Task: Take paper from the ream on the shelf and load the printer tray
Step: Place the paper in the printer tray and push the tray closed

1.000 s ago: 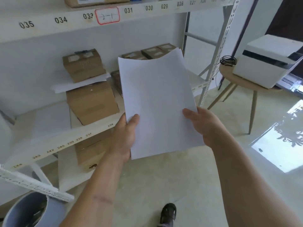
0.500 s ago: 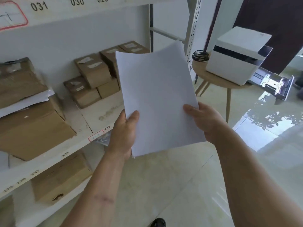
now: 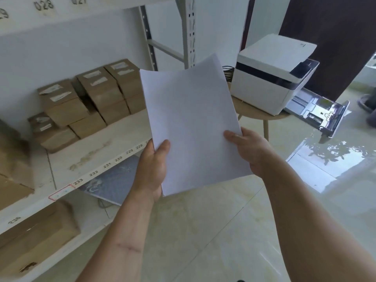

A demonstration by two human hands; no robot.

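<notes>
A thin stack of white paper (image 3: 191, 119) stands nearly upright in front of me, held by both hands. My left hand (image 3: 152, 169) grips its lower left edge with the thumb on the front. My right hand (image 3: 247, 148) pinches the lower right edge. Behind the paper to the right, a white printer (image 3: 270, 76) sits on a small round wooden table (image 3: 254, 112). Its paper tray (image 3: 319, 112) is pulled out toward the right and shows a bare metal bottom. The ream on the shelf is out of view.
A white metal shelf unit (image 3: 97, 157) with numbered edges runs along the left, carrying brown cardboard boxes (image 3: 97, 94). More boxes (image 3: 36, 237) and a grey sheet (image 3: 114, 180) lie on the lower shelf. A black cable coil (image 3: 227, 71) lies beside the printer. Glossy tiled floor (image 3: 203, 231) spreads below.
My view has swung right along the shelf. The printer and its pulled-out tray have come nearer and more to the centre. Both hands keep the same grip on the paper.
</notes>
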